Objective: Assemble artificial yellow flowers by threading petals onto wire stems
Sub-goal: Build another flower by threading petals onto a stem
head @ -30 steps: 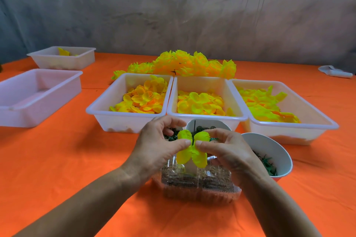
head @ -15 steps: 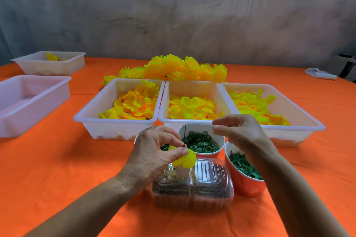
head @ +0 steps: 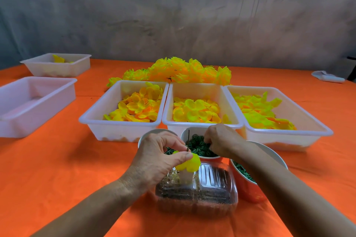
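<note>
My left hand (head: 159, 156) pinches a yellow petal piece (head: 189, 163) threaded on a thin dark wire stem (head: 188, 138) that sticks up above my fingers. My right hand (head: 223, 140) reaches down into a white bowl (head: 185, 134) of small green ring pieces (head: 196, 144), fingertips buried among them; whether it grips one I cannot tell. Three white trays hold loose yellow-orange petals: left (head: 92, 117), middle (head: 204, 123), right (head: 316, 121). A heap of finished yellow flowers (head: 183, 71) lies behind them.
A clear plastic box (head: 202, 192) of dark stems sits under my left hand. An orange bowl (head: 248, 188) with green pieces stands at right, another bowl (head: 152, 132) behind my left hand. Two white trays (head: 38, 100) (head: 57, 65) sit at far left. A white object (head: 327, 77) lies far right.
My right hand let go of the petal, lifted away, then dropped into the bowl of green rings. My left hand folded the petal down on the stem and keeps holding it.
</note>
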The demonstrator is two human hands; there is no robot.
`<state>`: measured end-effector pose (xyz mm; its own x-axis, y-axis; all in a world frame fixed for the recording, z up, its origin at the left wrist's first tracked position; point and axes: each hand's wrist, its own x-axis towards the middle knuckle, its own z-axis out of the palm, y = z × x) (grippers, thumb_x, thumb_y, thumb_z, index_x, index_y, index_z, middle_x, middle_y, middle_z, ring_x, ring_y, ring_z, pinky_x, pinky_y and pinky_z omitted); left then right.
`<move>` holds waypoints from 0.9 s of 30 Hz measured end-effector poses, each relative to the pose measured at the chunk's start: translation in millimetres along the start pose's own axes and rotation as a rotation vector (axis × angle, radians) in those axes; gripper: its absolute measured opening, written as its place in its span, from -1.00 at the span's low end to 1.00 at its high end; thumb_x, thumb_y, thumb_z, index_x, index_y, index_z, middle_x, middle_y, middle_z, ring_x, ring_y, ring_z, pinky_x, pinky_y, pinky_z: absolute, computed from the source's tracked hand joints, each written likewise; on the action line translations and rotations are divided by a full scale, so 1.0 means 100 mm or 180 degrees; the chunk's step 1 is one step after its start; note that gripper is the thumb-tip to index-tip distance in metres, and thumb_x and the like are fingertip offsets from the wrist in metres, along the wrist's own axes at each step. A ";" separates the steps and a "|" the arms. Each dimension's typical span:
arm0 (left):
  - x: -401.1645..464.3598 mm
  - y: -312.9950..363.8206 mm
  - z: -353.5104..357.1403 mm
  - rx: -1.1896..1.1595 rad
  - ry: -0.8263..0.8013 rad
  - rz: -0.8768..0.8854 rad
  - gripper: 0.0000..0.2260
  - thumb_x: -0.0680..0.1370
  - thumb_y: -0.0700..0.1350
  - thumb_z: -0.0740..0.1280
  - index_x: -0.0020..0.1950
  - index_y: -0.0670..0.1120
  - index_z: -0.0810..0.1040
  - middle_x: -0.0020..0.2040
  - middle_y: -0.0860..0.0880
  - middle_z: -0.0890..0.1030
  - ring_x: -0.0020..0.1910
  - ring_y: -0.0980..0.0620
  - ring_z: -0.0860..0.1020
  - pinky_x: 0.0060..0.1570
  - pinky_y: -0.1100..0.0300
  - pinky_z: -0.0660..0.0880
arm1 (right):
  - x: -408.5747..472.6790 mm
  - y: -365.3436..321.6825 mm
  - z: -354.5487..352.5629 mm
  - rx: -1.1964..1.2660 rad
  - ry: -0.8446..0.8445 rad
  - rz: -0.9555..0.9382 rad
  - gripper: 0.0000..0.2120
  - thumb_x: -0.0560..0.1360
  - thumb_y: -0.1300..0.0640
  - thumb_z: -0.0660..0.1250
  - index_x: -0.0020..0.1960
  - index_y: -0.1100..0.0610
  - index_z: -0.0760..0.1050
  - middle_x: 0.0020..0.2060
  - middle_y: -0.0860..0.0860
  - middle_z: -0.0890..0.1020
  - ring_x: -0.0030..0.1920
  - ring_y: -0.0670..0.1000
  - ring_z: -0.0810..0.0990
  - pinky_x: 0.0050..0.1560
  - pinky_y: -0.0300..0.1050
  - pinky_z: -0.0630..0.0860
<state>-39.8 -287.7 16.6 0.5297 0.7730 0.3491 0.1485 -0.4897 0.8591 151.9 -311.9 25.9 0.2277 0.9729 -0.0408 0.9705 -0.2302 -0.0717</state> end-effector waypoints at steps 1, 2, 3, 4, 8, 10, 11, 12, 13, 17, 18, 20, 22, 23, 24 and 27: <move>0.00 0.00 0.00 -0.0011 0.0003 0.0006 -0.90 0.28 -0.21 0.56 -0.34 -0.06 0.68 -0.23 0.05 0.64 -0.20 0.21 0.59 -0.17 0.45 0.42 | 0.00 -0.01 0.00 -0.0106 -0.0029 -0.0013 -0.81 0.42 0.37 0.24 -0.32 0.18 0.35 -0.34 0.13 0.37 -0.22 0.12 0.37 -0.27 -0.14 0.28; 0.00 0.00 0.00 -0.0035 0.0004 0.0004 -0.89 0.28 -0.21 0.56 -0.34 -0.06 0.67 -0.24 0.05 0.64 -0.22 0.22 0.59 -0.19 0.47 0.41 | 0.01 -0.02 0.00 -0.0204 -0.0039 -0.0044 -0.83 0.43 0.36 0.24 -0.30 0.19 0.35 -0.31 0.13 0.35 -0.22 0.11 0.35 -0.28 -0.14 0.27; 0.00 -0.01 0.01 -0.0062 0.0005 -0.0006 -0.89 0.29 -0.22 0.56 -0.34 -0.07 0.67 -0.25 0.04 0.65 -0.23 0.23 0.59 -0.20 0.48 0.41 | 0.02 -0.03 0.01 -0.0235 -0.0047 -0.0071 -0.78 0.44 0.35 0.25 -0.33 0.19 0.28 -0.30 0.13 0.33 -0.23 0.11 0.33 -0.31 -0.15 0.25; 0.00 -0.01 0.01 -0.0080 0.0008 -0.0018 -0.89 0.29 -0.21 0.56 -0.34 -0.07 0.67 -0.25 0.04 0.65 -0.23 0.24 0.59 -0.21 0.48 0.41 | 0.02 -0.03 0.03 -0.0249 -0.0059 -0.0106 -0.69 0.44 0.35 0.25 -0.39 0.18 0.21 -0.33 0.13 0.31 -0.23 0.11 0.32 -0.38 -0.16 0.21; -0.01 -0.04 0.02 -0.0101 0.0076 -0.0060 -0.85 0.29 -0.19 0.56 -0.38 0.02 0.65 -0.24 0.07 0.65 -0.21 0.21 0.59 -0.17 0.42 0.45 | 0.02 0.00 0.06 -0.0057 0.0061 -0.0080 -0.84 0.41 0.31 0.32 -0.34 0.20 0.45 -0.23 0.20 0.51 -0.18 0.17 0.49 -0.36 -0.15 0.29; 0.00 -0.04 0.03 -0.0080 0.0108 -0.0065 -0.80 0.29 -0.18 0.57 -0.41 0.07 0.63 -0.23 0.10 0.65 -0.20 0.20 0.60 -0.14 0.40 0.47 | 0.01 0.03 0.06 0.0227 0.0207 -0.0100 -0.92 0.37 0.29 0.38 -0.25 0.14 0.58 -0.20 0.16 0.60 -0.13 0.16 0.56 -0.27 -0.13 0.35; 0.00 -0.04 0.03 -0.0074 0.0102 -0.0067 -0.80 0.29 -0.18 0.57 -0.41 0.07 0.63 -0.22 0.11 0.65 -0.20 0.20 0.60 -0.14 0.40 0.46 | 0.00 0.05 0.06 0.0416 0.0255 -0.0103 -0.93 0.35 0.30 0.40 -0.24 0.15 0.61 -0.20 0.15 0.63 -0.13 0.16 0.57 -0.26 -0.13 0.38; 0.00 -0.04 0.03 -0.0071 0.0080 -0.0072 -0.82 0.29 -0.18 0.56 -0.40 0.05 0.63 -0.22 0.10 0.65 -0.20 0.20 0.59 -0.15 0.41 0.46 | 0.01 0.06 0.06 0.0612 0.0304 -0.0116 -0.93 0.34 0.30 0.42 -0.21 0.17 0.64 -0.19 0.14 0.65 -0.12 0.13 0.58 -0.24 -0.12 0.42; 0.00 -0.04 0.03 -0.0073 0.0056 -0.0082 -0.84 0.29 -0.18 0.56 -0.39 0.02 0.64 -0.22 0.10 0.65 -0.21 0.21 0.59 -0.16 0.41 0.45 | 0.01 0.07 0.05 0.0780 0.0343 -0.0134 -0.92 0.33 0.30 0.44 -0.18 0.19 0.65 -0.18 0.13 0.66 -0.12 0.10 0.59 -0.21 -0.12 0.45; -0.01 -0.04 0.02 -0.0074 0.0035 -0.0102 -0.85 0.29 -0.16 0.56 -0.39 0.03 0.64 -0.23 0.12 0.65 -0.22 0.23 0.58 -0.16 0.42 0.45 | 0.04 0.13 0.02 0.1200 0.0490 -0.0109 -0.88 0.40 0.28 0.42 -0.06 0.21 0.64 -0.23 0.10 0.67 -0.29 -0.05 0.54 -0.35 -0.28 0.36; -0.01 -0.04 0.02 -0.0069 0.0043 -0.0094 -0.83 0.29 -0.16 0.56 -0.40 0.05 0.64 -0.23 0.12 0.65 -0.22 0.23 0.58 -0.15 0.41 0.45 | 0.04 0.14 0.02 0.1377 0.0480 -0.0080 -0.88 0.44 0.30 0.38 -0.05 0.21 0.63 -0.28 0.09 0.65 -0.37 -0.08 0.54 -0.43 -0.36 0.35; -0.01 -0.05 0.02 -0.0061 0.0041 -0.0095 -0.83 0.29 -0.15 0.56 -0.39 0.09 0.64 -0.23 0.13 0.65 -0.20 0.21 0.59 -0.13 0.37 0.47 | 0.03 0.15 0.02 0.1944 0.0331 0.0061 -0.86 0.50 0.33 0.30 0.00 0.19 0.60 -0.36 0.04 0.61 -0.44 -0.10 0.56 -0.47 -0.40 0.38; -0.01 -0.05 0.01 -0.0057 0.0026 -0.0109 -0.83 0.30 -0.12 0.56 -0.36 0.12 0.65 -0.22 0.14 0.66 -0.17 0.20 0.60 -0.09 0.33 0.50 | 0.02 0.16 0.04 0.2597 0.0222 0.0217 -0.85 0.52 0.35 0.26 0.01 0.24 0.58 -0.39 0.05 0.60 -0.41 -0.06 0.60 -0.42 -0.31 0.47; -0.01 -0.05 0.01 -0.0053 0.0031 -0.0108 -0.83 0.30 -0.12 0.56 -0.34 0.14 0.65 -0.21 0.14 0.66 -0.17 0.20 0.60 -0.08 0.32 0.51 | 0.02 0.16 0.05 0.2947 0.0192 0.0286 -0.85 0.52 0.37 0.26 0.01 0.29 0.58 -0.40 0.07 0.61 -0.41 -0.06 0.61 -0.40 -0.29 0.51; -0.01 -0.05 0.01 -0.0047 0.0034 -0.0108 -0.83 0.30 -0.11 0.56 -0.33 0.15 0.65 -0.21 0.15 0.65 -0.16 0.20 0.60 -0.07 0.31 0.51 | 0.01 0.17 0.05 0.3303 0.0146 0.0359 -0.86 0.52 0.39 0.26 0.01 0.33 0.58 -0.41 0.10 0.61 -0.42 -0.06 0.62 -0.39 -0.29 0.54; -0.02 -0.05 0.01 -0.0054 0.0005 -0.0117 -0.84 0.30 -0.10 0.56 -0.30 0.14 0.65 -0.21 0.14 0.65 -0.15 0.19 0.60 -0.05 0.23 0.53 | -0.04 0.18 0.03 0.4086 -0.0052 0.0513 -0.83 0.44 0.44 0.34 0.02 0.37 0.58 -0.33 0.16 0.63 -0.37 -0.03 0.65 -0.32 -0.29 0.58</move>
<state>-41.0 -287.3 11.6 0.5229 0.7910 0.3177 0.1535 -0.4540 0.8777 168.2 -319.7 21.7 0.3245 0.9339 -0.1498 0.1608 -0.2106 -0.9643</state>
